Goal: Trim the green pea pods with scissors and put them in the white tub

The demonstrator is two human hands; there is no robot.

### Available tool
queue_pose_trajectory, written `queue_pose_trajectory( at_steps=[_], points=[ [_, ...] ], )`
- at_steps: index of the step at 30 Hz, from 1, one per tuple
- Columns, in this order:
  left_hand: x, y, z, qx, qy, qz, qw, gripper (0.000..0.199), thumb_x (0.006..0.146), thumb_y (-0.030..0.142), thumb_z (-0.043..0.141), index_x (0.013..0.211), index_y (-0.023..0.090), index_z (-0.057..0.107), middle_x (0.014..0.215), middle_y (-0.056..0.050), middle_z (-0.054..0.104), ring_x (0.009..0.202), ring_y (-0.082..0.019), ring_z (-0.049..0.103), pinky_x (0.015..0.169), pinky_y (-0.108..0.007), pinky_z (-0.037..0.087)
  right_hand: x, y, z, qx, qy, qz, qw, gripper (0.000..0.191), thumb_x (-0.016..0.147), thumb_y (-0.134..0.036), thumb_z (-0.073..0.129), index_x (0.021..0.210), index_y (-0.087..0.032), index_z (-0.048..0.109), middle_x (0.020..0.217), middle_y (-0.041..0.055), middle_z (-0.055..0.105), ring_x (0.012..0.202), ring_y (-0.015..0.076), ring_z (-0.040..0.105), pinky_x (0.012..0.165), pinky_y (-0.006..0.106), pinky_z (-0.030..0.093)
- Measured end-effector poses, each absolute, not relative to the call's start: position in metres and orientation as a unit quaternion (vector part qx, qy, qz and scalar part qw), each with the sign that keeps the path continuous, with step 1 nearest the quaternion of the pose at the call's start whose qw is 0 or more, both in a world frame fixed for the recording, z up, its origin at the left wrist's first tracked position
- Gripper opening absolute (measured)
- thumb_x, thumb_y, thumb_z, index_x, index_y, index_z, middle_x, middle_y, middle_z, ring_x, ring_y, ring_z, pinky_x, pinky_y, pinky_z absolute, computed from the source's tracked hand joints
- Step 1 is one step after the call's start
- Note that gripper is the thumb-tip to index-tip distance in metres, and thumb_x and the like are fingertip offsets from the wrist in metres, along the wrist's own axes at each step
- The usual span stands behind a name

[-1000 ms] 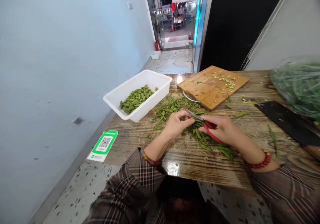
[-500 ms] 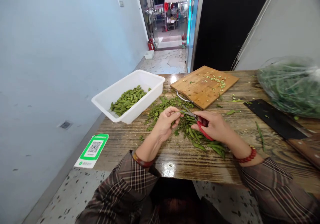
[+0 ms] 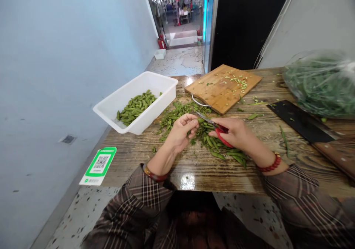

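Note:
Red-handled scissors (image 3: 224, 137) are gripped in my right hand (image 3: 235, 132), their blades pointing left toward my left hand (image 3: 181, 132). The blades look nearly closed. My left hand has thumb and fingers pinched together over the pile; a green pod seems to be at its fingertips, partly hidden. Below and around both hands lies a heap of green pods and trimmings (image 3: 177, 114) on the wooden table (image 3: 133, 164). Loose pods (image 3: 217, 155) lie below the scissors. More pods (image 3: 135, 106) fill part of a white plastic tub (image 3: 159, 110) at the left.
Behind the hands sits a wooden cutting board (image 3: 210, 88) with small green pieces. To the right lie a cleaver (image 3: 302, 125) and a clear bag of greens (image 3: 321, 86). A green-and-white QR card (image 3: 100, 164) is at the table's left corner.
The whole view has shifted, so the table and its items appear slightly higher and further left. The scissor blades have closed together and sit a little apart from my left fingertips.

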State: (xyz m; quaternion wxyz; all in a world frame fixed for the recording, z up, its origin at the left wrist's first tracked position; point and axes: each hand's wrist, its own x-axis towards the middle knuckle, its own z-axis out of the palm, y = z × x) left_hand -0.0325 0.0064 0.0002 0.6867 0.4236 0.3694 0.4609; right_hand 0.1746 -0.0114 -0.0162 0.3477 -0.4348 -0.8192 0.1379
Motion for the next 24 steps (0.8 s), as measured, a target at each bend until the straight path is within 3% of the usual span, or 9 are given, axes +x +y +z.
queue_pose_trajectory(
  at_steps=[5, 8, 12, 14, 18, 24],
  points=[
    [-0.039, 0.013, 0.003, 0.389, 0.365, 0.478, 0.698, 0.021, 0.068, 0.023, 0.068, 0.08, 0.018, 0.052, 0.068, 0.003, 0.053, 0.053, -0.006, 0.046, 0.042, -0.016, 0.028, 0.184, -0.005, -0.013, -0.486, -0.774, 0.141, 0.381, 0.041, 0.082, -0.049, 0.063, 0.108, -0.018, 0.068, 0.079, 0.0048, 0.07, 0.065, 0.0174, 0.059, 0.061, 0.027, 0.043],
    [-0.04, 0.014, 0.004, 0.38, 0.333, 0.448, 0.738, 0.02, 0.072, 0.03, 0.064, 0.078, 0.018, 0.049, 0.077, 0.0, 0.057, 0.061, -0.009, 0.054, 0.046, -0.019, 0.036, 0.188, -0.003, -0.012, -0.514, -0.747, 0.129, 0.4, 0.044, 0.081, -0.05, 0.063, 0.108, -0.015, 0.069, 0.076, 0.0046, 0.068, 0.063, 0.0164, 0.057, 0.059, 0.027, 0.042],
    [-0.036, 0.009, 0.002, 0.445, 0.356, 0.397, 0.72, 0.028, 0.074, 0.036, 0.067, 0.073, 0.019, 0.046, 0.061, 0.005, 0.045, 0.047, -0.006, 0.041, 0.042, -0.018, 0.028, 0.188, -0.002, -0.012, -0.505, -0.753, 0.125, 0.402, 0.044, 0.081, -0.05, 0.063, 0.109, -0.016, 0.068, 0.076, 0.0034, 0.068, 0.064, 0.0153, 0.057, 0.061, 0.026, 0.042],
    [-0.03, 0.006, -0.001, 0.541, 0.382, 0.365, 0.654, 0.023, 0.074, 0.033, 0.069, 0.074, 0.018, 0.052, 0.058, 0.006, 0.042, 0.045, -0.005, 0.034, 0.044, -0.019, 0.024, 0.187, -0.002, -0.012, -0.502, -0.754, 0.126, 0.404, 0.044, 0.08, -0.049, 0.064, 0.109, -0.016, 0.068, 0.078, 0.0037, 0.069, 0.065, 0.0155, 0.058, 0.062, 0.026, 0.042],
    [-0.017, 0.004, -0.009, 0.731, 0.403, 0.34, 0.434, 0.015, 0.073, 0.025, 0.071, 0.085, 0.017, 0.069, 0.061, 0.003, 0.046, 0.058, -0.01, 0.043, 0.06, -0.023, 0.034, 0.187, -0.001, -0.011, -0.504, -0.747, 0.129, 0.414, 0.042, 0.08, -0.046, 0.065, 0.109, -0.017, 0.068, 0.084, 0.0051, 0.071, 0.068, 0.0165, 0.06, 0.063, 0.026, 0.043],
    [-0.002, 0.0, -0.016, 0.838, 0.368, 0.309, 0.258, 0.023, 0.08, 0.025, 0.063, 0.101, 0.024, 0.072, 0.073, -0.002, 0.052, 0.074, -0.017, 0.05, 0.069, -0.028, 0.037, 0.186, -0.001, -0.008, -0.495, -0.75, 0.142, 0.415, 0.04, 0.081, -0.044, 0.064, 0.11, -0.017, 0.067, 0.085, 0.0046, 0.071, 0.072, 0.0174, 0.062, 0.066, 0.026, 0.045]
  ],
)
